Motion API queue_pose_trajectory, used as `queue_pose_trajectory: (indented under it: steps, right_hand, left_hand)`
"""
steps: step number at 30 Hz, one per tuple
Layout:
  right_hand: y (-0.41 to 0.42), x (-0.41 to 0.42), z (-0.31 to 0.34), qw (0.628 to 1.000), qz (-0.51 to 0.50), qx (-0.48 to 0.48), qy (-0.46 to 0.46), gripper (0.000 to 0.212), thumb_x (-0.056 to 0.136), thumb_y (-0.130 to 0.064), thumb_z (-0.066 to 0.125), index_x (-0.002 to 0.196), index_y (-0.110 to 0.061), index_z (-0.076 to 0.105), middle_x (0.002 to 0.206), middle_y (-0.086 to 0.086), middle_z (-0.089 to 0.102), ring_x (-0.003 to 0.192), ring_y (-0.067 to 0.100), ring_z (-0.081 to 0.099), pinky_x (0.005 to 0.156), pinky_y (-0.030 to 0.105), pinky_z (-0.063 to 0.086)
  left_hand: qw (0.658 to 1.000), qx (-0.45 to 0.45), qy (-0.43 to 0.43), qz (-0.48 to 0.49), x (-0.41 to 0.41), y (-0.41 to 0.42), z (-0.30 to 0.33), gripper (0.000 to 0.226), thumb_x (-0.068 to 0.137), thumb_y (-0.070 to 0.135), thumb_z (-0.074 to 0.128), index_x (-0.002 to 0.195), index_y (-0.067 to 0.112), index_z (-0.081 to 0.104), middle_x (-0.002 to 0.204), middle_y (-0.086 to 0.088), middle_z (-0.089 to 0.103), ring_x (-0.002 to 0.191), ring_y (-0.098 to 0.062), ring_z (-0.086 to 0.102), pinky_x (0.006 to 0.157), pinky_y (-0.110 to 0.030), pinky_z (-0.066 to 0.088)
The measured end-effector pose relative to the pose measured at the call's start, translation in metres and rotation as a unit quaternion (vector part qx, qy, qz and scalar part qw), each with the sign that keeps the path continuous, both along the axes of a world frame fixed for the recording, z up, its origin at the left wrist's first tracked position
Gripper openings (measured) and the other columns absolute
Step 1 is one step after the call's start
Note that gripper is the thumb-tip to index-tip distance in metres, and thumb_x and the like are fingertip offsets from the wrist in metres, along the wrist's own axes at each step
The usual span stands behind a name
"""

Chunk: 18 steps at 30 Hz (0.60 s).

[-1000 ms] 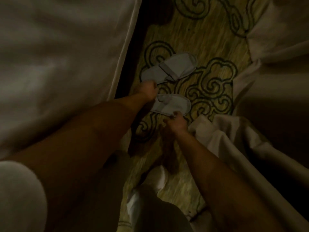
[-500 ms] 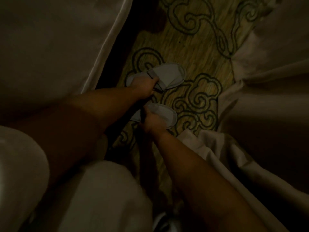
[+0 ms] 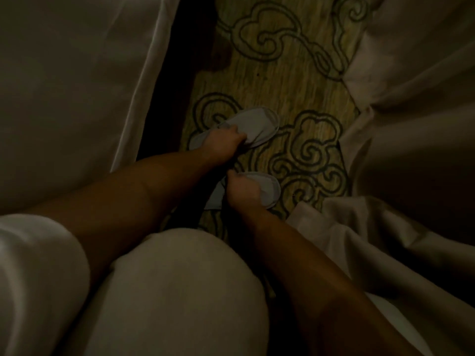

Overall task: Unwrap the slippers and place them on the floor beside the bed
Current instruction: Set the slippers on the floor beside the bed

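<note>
Both hands are curled down onto a slipper each. The left hand (image 3: 223, 142) grips the farther slipper (image 3: 253, 124) across its middle, fingers folded over the upper band, while the right hand (image 3: 243, 190) pinches the nearer slipper (image 3: 268, 190) at the mouth of its toe cover. Whether the soles are fully pressed to the carpet (image 3: 277, 80) or a shade lifted cannot be told in this dim light.

No wrapping shows on either slipper, so the unwrapping looks done and this reads as the final setting-down. The pair lies on the strip of patterned carpet between the bed's hanging sheet (image 3: 144, 98) along the carpet's left edge and a heap of pale bedding (image 3: 411, 124) along its right edge. The farther slipper sits nearer the bed's edge; the nearer one lies just towards the person from it, a narrow band of carpet between the two.

Each slipper's long axis runs slantwise, heel towards the bed's side and the person, toe pointing away and towards the right edge. The two axes are roughly parallel, though the farther one seems tilted a little more. Each hand sits directly on its own slipper, so any last squaring-up would be a small twist from the wrist, and then both hands need only let go.
</note>
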State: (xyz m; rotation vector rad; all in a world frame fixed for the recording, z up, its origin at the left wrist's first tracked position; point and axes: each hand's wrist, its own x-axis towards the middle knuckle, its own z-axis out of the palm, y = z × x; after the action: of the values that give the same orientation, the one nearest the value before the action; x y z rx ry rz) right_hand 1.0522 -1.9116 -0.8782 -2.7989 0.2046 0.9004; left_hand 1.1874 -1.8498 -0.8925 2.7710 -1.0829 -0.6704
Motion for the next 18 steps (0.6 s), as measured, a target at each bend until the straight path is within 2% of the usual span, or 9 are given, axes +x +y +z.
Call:
queue_pose_trajectory:
  steps: [3, 7, 11, 15, 18]
  right_hand:
    - [0.002, 0.009, -0.006, 1.000, -0.007, -0.002, 0.007, 0.021, 0.101, -0.015, 0.055, 0.119, -0.009, 0.062, 0.118, 0.012, 0.070, 0.103, 0.029, 0.070, 0.072, 0.033, 0.047]
    - [0.003, 0.014, -0.010, 0.995, -0.086, 0.041, 0.006, 0.024, 0.101, -0.020, 0.056, 0.118, -0.005, 0.066, 0.120, 0.018, 0.070, 0.107, 0.034, 0.068, 0.082, 0.036, 0.051]
    - [0.005, 0.023, -0.008, 0.987, -0.136, 0.062, -0.064, 0.027, 0.102, -0.022, 0.052, 0.121, -0.004, 0.060, 0.116, 0.019, 0.071, 0.101, 0.035, 0.069, 0.073, 0.035, 0.046]
    - [0.000, 0.033, -0.004, 0.977, -0.189, 0.069, -0.076, 0.027, 0.103, -0.020, 0.053, 0.122, -0.003, 0.060, 0.121, 0.020, 0.069, 0.109, 0.036, 0.068, 0.084, 0.040, 0.052]
    - [0.001, 0.034, -0.004, 0.974, -0.192, 0.092, -0.076, 0.025, 0.103, -0.019, 0.054, 0.119, -0.002, 0.061, 0.121, 0.021, 0.068, 0.109, 0.036, 0.066, 0.080, 0.036, 0.047]
  left_hand:
    - [0.998, -0.052, 0.019, 0.017, 0.002, 0.011, 0.000, 0.041, 0.095, 0.018, 0.059, 0.135, 0.012, 0.059, 0.125, -0.026, 0.052, 0.114, -0.040, 0.053, 0.083, -0.043, 0.044]
    - [0.996, -0.084, 0.019, 0.023, 0.003, 0.031, -0.002, 0.047, 0.091, 0.007, 0.060, 0.137, 0.015, 0.059, 0.130, -0.025, 0.050, 0.118, -0.040, 0.049, 0.089, -0.042, 0.044]
    - [0.995, -0.095, 0.007, 0.025, 0.002, 0.035, 0.002, 0.048, 0.090, 0.006, 0.060, 0.137, 0.015, 0.060, 0.131, -0.025, 0.051, 0.120, -0.041, 0.048, 0.091, -0.045, 0.045]
    - [0.996, -0.090, -0.021, 0.008, 0.007, 0.034, 0.007, 0.042, 0.094, 0.014, 0.059, 0.136, 0.016, 0.062, 0.127, -0.024, 0.053, 0.120, -0.041, 0.047, 0.093, -0.042, 0.038]
    - [0.995, -0.101, -0.019, 0.000, 0.006, 0.038, 0.008, 0.044, 0.090, 0.008, 0.062, 0.133, 0.013, 0.065, 0.122, -0.027, 0.055, 0.117, -0.043, 0.049, 0.092, -0.043, 0.038]
